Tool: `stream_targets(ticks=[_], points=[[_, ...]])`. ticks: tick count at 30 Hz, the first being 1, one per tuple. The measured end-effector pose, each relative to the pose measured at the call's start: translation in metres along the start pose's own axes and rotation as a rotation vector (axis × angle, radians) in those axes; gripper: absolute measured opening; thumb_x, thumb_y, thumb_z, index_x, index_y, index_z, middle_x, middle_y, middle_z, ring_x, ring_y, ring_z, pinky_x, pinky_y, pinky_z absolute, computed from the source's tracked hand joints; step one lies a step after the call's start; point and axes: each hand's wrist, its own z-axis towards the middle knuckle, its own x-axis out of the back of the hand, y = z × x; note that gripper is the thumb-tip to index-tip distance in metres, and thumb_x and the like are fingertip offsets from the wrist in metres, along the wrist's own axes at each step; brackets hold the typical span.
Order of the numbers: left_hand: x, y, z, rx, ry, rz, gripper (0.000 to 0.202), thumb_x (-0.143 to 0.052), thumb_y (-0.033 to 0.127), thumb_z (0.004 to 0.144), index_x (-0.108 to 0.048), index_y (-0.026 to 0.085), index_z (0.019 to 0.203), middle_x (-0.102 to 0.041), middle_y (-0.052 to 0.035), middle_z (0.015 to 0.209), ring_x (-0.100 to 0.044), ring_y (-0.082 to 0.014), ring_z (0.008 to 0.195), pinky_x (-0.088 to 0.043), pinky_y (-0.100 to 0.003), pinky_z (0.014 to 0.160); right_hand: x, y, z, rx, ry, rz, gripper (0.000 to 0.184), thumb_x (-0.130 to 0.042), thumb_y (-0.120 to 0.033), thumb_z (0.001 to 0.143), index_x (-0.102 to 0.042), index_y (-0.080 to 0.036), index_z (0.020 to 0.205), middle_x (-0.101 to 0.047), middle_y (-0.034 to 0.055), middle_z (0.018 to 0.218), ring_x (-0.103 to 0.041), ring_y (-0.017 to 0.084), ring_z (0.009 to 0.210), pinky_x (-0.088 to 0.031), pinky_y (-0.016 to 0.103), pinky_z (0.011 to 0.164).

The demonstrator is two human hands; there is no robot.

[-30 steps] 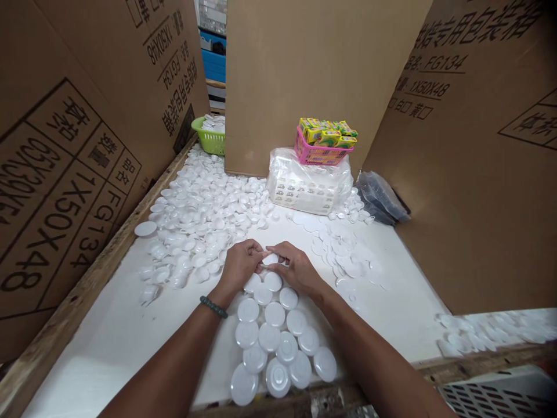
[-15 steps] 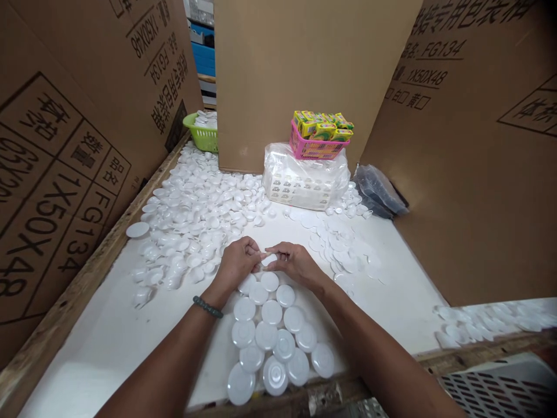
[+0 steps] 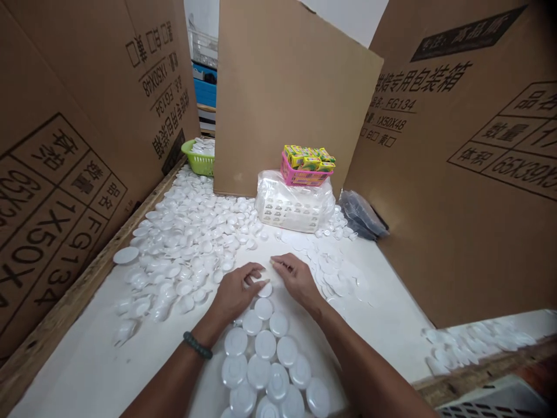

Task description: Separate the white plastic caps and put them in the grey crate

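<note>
My left hand [image 3: 235, 295] lies low over the white table [image 3: 87, 366], its fingertips pinching the edge of a small white disc [image 3: 265, 289]. That disc sits at the far end of several rows of white round discs [image 3: 261, 354] laid out in front of me. My right hand [image 3: 296, 280] rests just right of the disc with its fingers curled together, off the disc; whether they hold anything is hidden. A dark bead bracelet [image 3: 198, 345] is on my left wrist.
A heap of small white plastic pieces [image 3: 187, 244] covers the left of the table; flat white discs [image 3: 337, 276] lie to the right. Behind stand a clear bag of parts [image 3: 293, 204], a pink basket [image 3: 300, 176], a green basket [image 3: 198, 158], a dark bag [image 3: 361, 215] and tall cardboard boxes [image 3: 287, 98].
Both hands pinched the disc just above the rows; now the right hand has let go and drawn slightly away, and the left hand has lowered the disc to the rows' far end. The camera tilted up.
</note>
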Motion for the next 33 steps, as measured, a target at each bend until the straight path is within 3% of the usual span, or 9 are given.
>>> stream_targets(ticks=[3, 6, 8, 13, 15, 19, 23, 26, 33], points=[[0.001, 0.005, -0.002, -0.09, -0.135, 0.031, 0.023, -0.054, 0.037, 0.077, -0.071, 0.022, 0.08, -0.069, -0.0015, 0.078, -0.06, -0.0167, 0.075, -0.043, -0.024, 0.066, 0.012, 0.017, 0.029, 0.032, 0.168, -0.363, 0.027, -0.042, -0.023, 0.089, -0.064, -0.017, 0.102, -0.062, 0.0107, 0.104, -0.054, 0.022, 0.097, -0.041, 0.035, 0.084], [0.002, 0.007, -0.003, -0.121, -0.159, -0.017, 0.025, -0.054, 0.038, 0.077, -0.072, 0.021, 0.07, -0.069, -0.0024, 0.074, -0.06, -0.0171, 0.073, -0.043, -0.024, 0.063, 0.02, 0.031, 0.052, 0.075, 0.031, -0.652, 0.024, -0.042, -0.018, 0.088, -0.062, -0.02, 0.102, -0.059, 0.0106, 0.116, -0.042, 0.028, 0.115, -0.031, 0.046, 0.091], [0.002, 0.005, -0.003, -0.115, -0.124, -0.029, 0.023, -0.057, 0.037, 0.075, -0.07, 0.021, 0.066, -0.069, -0.0025, 0.072, -0.06, -0.0169, 0.071, -0.043, -0.024, 0.062, 0.02, 0.031, 0.054, 0.107, -0.063, -0.726, 0.021, -0.043, -0.018, 0.088, -0.063, -0.021, 0.092, -0.063, 0.0088, 0.109, -0.039, 0.03, 0.119, -0.026, 0.049, 0.091], [0.003, -0.004, 0.004, 0.032, 0.054, -0.042, 0.021, -0.062, 0.031, 0.07, -0.066, 0.019, 0.087, -0.065, -0.0016, 0.073, -0.056, -0.0145, 0.063, -0.043, -0.025, 0.061, 0.009, 0.007, 0.035, 0.19, -0.203, -0.616, 0.031, -0.042, -0.025, 0.09, -0.058, -0.019, 0.064, -0.065, 0.0044, 0.073, -0.053, 0.021, 0.085, -0.03, 0.036, 0.077], [0.002, -0.007, 0.005, 0.055, 0.077, -0.052, 0.028, -0.062, 0.028, 0.069, -0.063, 0.018, 0.096, -0.064, -0.0031, 0.081, -0.057, -0.0144, 0.067, -0.045, -0.026, 0.066, 0.005, 0.003, 0.038, 0.137, -0.12, -0.522, 0.03, -0.042, -0.028, 0.09, -0.058, -0.019, 0.066, -0.063, 0.0043, 0.072, -0.053, 0.018, 0.075, -0.032, 0.031, 0.07], [0.0, -0.011, 0.005, 0.06, 0.074, 0.014, 0.039, -0.064, 0.026, 0.068, -0.061, 0.018, 0.106, -0.062, -0.0038, 0.082, -0.058, -0.0165, 0.072, -0.045, -0.028, 0.069, 0.0, 0.015, 0.078, -0.081, 0.209, -0.43, 0.018, -0.047, -0.032, 0.086, -0.06, -0.019, 0.084, -0.061, 0.007, 0.088, -0.052, 0.019, 0.08, -0.036, 0.03, 0.07], [-0.001, -0.012, 0.003, 0.038, 0.066, 0.065, 0.041, -0.062, 0.027, 0.071, -0.058, 0.018, 0.11, -0.061, -0.0035, 0.08, -0.058, -0.0167, 0.072, -0.045, -0.029, 0.07, -0.004, 0.028, 0.106, -0.131, 0.096, -0.395, 0.014, -0.058, -0.028, 0.078, -0.058, -0.017, 0.068, -0.059, 0.0046, 0.083, -0.051, 0.017, 0.075, -0.037, 0.028, 0.067], [-0.002, -0.012, 0.003, 0.026, 0.067, 0.079, 0.035, -0.06, 0.028, 0.073, -0.059, 0.019, 0.107, -0.061, -0.0025, 0.078, -0.058, -0.0166, 0.07, -0.044, -0.028, 0.068, -0.006, 0.026, 0.093, -0.046, 0.041, -0.364, 0.019, -0.058, -0.023, 0.077, -0.055, -0.018, 0.059, -0.058, 0.0023, 0.078, -0.051, 0.015, 0.071, -0.039, 0.027, 0.067], [-0.002, -0.01, 0.004, -0.043, 0.027, 0.188, 0.027, -0.057, 0.03, 0.076, -0.059, 0.021, 0.101, -0.059, -0.0019, 0.072, -0.056, -0.0188, 0.072, -0.041, -0.029, 0.065, 0.002, 0.011, 0.034, 0.281, 0.001, -0.284, 0.016, -0.053, -0.021, 0.083, -0.067, -0.021, 0.077, -0.061, 0.0066, 0.092, -0.053, 0.019, 0.089, -0.043, 0.032, 0.076]])
